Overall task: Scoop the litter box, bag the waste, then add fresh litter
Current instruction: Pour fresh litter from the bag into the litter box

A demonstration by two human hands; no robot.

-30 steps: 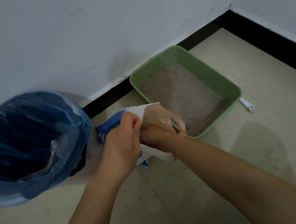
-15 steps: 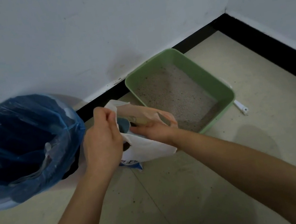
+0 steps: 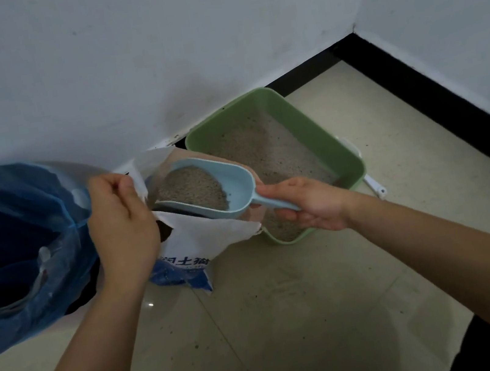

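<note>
A white and blue litter bag (image 3: pixel 201 243) stands on the floor between the bin and the green litter box (image 3: pixel 339 141). My left hand (image 3: pixel 121 221) pinches the bag's left edge and holds its mouth wide. My right hand (image 3: pixel 304 204) grips the handle of a light blue scoop (image 3: pixel 234 184). The scoop sits level just above the bag's mouth, filled with grey litter. The green box holds a layer of grey litter and stands against the wall, right of the bag.
A bin lined with a blue plastic bag (image 3: pixel 16 247) stands at the left, touching the litter bag. A white tool handle (image 3: pixel 375 187) pokes out from behind the box's right side. Black skirting runs along both walls. Tiled floor stretches in front.
My right hand was inside the bag; it has come out holding the blue scoop heaped with litter. My left hand keeps the bag's edge pulled open.
</note>
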